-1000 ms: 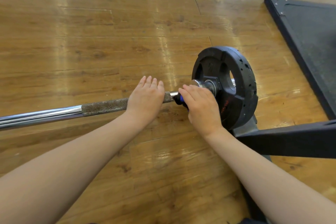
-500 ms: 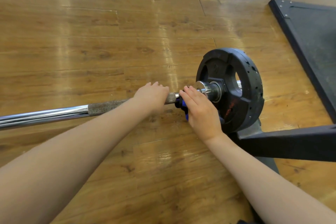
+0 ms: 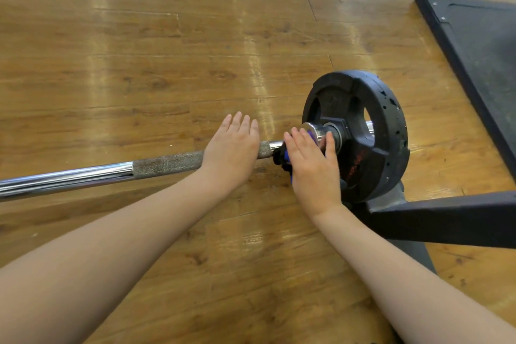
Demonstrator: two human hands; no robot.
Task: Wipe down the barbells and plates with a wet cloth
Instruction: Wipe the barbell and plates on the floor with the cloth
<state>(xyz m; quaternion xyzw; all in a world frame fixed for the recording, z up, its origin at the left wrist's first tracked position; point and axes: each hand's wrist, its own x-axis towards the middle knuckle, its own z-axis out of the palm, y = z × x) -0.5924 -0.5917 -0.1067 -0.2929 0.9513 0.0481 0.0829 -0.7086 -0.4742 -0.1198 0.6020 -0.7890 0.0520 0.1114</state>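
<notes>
nothing readable here tbh, the black weight plate (image 3: 360, 131) has worn reddish lettering on its lower face but it's too smudged to read

We see both bare forearms reach forward from the lower corners and draw close together at the hands. Our left hand (image 3: 231, 148) lies palm down with its fingers (image 3: 240, 123) straight and together. Our right hand (image 3: 312, 165) is also palm down, fingers extended, thumb spread to the right.
</notes>
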